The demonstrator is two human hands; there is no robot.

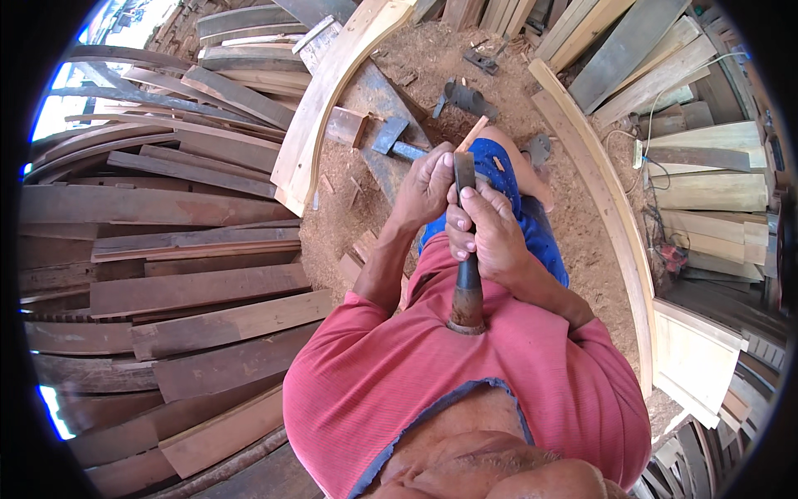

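Watching remotely, I see the right grip [492, 229] closed round a chisel-like tool [469, 279], its butt near the red shirt [374, 366], left grip [424, 190] curled beside the tool, hold unclear to me; hammer [389, 133] just beyond

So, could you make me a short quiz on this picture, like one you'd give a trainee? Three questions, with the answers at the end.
1. Which hand is wrapped around the middle of the chisel-like tool?
a) the left
b) the right
c) neither

2. True or false: the person's shirt is green.

3. Fill in the blank: the blue-grey hammer head is on the person's ____ side of the chisel-like tool.

Key:
1: b, the right hand.
2: False; the shirt is pinkish red.
3: left.
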